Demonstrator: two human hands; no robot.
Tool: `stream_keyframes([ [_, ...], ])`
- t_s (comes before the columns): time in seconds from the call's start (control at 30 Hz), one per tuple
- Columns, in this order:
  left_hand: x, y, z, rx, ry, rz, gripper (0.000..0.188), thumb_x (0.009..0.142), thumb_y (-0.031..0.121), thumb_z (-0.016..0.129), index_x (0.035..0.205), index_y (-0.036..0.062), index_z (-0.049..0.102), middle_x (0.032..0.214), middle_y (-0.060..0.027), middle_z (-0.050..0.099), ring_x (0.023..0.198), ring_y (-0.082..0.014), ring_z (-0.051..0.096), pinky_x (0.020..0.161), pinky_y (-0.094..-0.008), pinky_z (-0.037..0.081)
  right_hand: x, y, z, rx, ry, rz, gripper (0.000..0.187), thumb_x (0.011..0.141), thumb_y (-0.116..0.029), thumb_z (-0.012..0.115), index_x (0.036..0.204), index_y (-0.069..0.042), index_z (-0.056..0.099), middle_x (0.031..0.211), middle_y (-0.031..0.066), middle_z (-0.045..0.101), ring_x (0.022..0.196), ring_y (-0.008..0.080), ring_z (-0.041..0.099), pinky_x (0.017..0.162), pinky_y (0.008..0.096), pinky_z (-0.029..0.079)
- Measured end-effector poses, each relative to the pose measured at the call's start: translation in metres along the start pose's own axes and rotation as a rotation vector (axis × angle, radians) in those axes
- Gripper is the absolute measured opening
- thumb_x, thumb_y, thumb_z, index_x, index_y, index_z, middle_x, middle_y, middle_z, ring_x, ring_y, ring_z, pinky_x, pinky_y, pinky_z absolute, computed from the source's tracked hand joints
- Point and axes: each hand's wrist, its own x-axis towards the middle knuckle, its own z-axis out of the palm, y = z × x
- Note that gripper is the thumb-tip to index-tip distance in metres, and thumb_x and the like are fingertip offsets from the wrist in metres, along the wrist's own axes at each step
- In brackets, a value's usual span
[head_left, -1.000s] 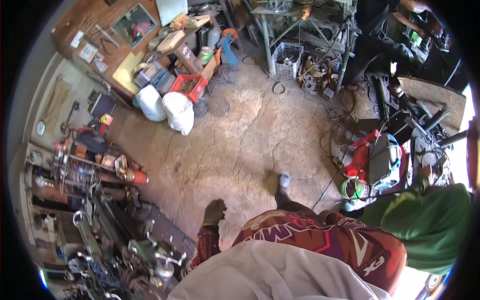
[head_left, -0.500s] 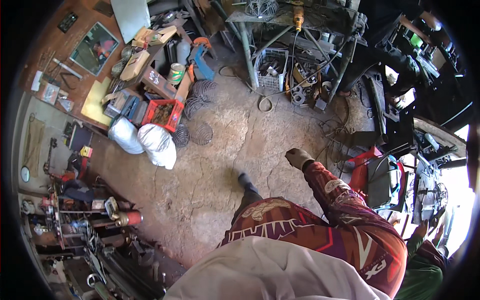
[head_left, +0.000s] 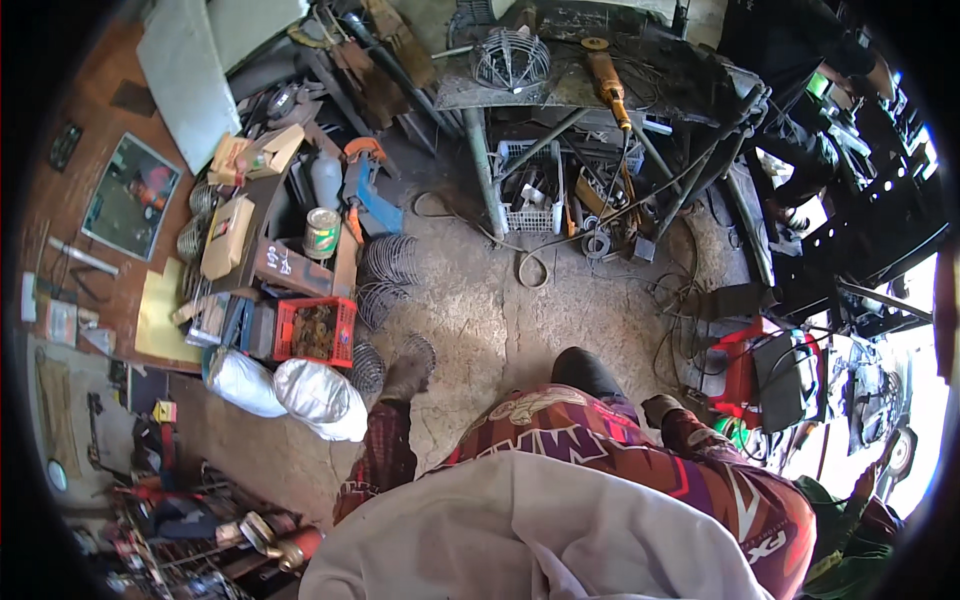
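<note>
My left hand (head_left: 404, 378) hangs low at the left of my body, in front of the wire coils on the floor. A wire ring (head_left: 421, 350) lies right behind its fingertips; whether they touch is unclear, and the fingers are blurred. Beside my right hip, my right hand (head_left: 660, 409) hangs with its fingers curled in, and nothing shows in it. Coiled wire spirals (head_left: 388, 260) lie on the floor beyond my left hand. Two white sacks (head_left: 320, 398) stand to its left, next to a red crate (head_left: 317, 331) of small brown pieces.
Ahead stands a metal workbench (head_left: 560, 95) bearing a wire cage (head_left: 510, 60) and a yellow angle grinder (head_left: 606, 82). Under it sits a white plastic basket (head_left: 530, 218). Cables (head_left: 680, 300) trail over the floor at right, near a red and grey machine (head_left: 782, 375). Other people are at the right edge.
My view has shifted forward, bringing the workbench and sacks nearer. My left hand has come into view at the left; my right hand has drawn back beside my hip.
</note>
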Motion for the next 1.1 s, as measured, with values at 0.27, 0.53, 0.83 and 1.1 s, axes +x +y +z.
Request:
stream_keyframes([
  [0.27,0.067,0.171,0.022,-0.459,-0.010,0.124,0.019,0.093,0.018,0.066,0.108,0.0067,0.068,0.090,-0.0031,0.068,0.064,-0.0147,0.063,0.056,-0.0297,0.055,0.126,-0.034,-0.094,0.180,0.045,-0.095,0.030,0.084,-0.024,0.061,0.108,-0.009,0.073,0.096,0.0169,0.075,0.092,0.0369,0.072,0.078,0.0482,0.057],
  [0.53,0.121,0.320,0.027,-0.270,-0.030,0.211,0.027,0.094,0.018,0.066,0.117,0.0044,0.066,0.097,-0.0047,0.068,0.071,-0.0132,0.063,0.063,-0.0275,0.055,0.233,0.048,-0.291,0.112,0.287,-0.153,0.020,0.089,-0.022,0.058,0.081,-0.009,0.072,0.088,0.0115,0.074,0.083,0.0307,0.070,0.069,0.0439,0.054],
  [0.83,0.231,0.495,-0.009,0.390,0.167,0.949,0.031,0.096,0.018,0.064,0.122,0.0004,0.063,0.114,-0.0166,0.069,0.101,-0.0300,0.068,0.086,-0.0364,0.053,0.230,0.068,-0.335,1.457,0.311,0.407,0.033,0.094,-0.032,0.057,0.087,-0.002,0.070,0.071,0.0060,0.067,0.064,0.0181,0.063,0.062,0.0367,0.049],
  [1.1,0.303,0.567,-0.019,0.297,-0.190,0.834,0.023,0.096,0.015,0.063,0.114,0.0006,0.067,0.108,-0.0170,0.071,0.098,-0.0281,0.070,0.083,-0.0346,0.053,0.177,-0.034,-0.514,1.194,0.810,0.244,0.028,0.094,-0.026,0.065,0.112,-0.005,0.071,0.092,0.0137,0.072,0.081,0.0227,0.069,0.075,0.0357,0.054],
])
